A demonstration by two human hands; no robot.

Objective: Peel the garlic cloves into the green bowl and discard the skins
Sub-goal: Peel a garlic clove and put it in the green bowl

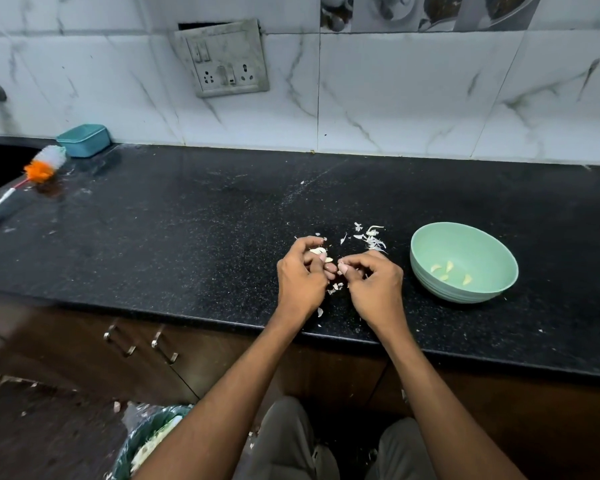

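From above, your left hand (300,271) curls round small whitish garlic cloves (318,251), and your right hand (371,282) pinches a bit of thin papery skin at them. Both sit over the speckled black stone counter (174,237). The round, smooth green bowl (430,271) stands to the right (a few peeled yellowish cloves (449,271) lie inside). White flaky skins (371,239) lie just behind your hands.

Both hands, left hand (300,271) and right hand (371,282), pinch garlic cloves (318,251) beside the green bowl (465,237).
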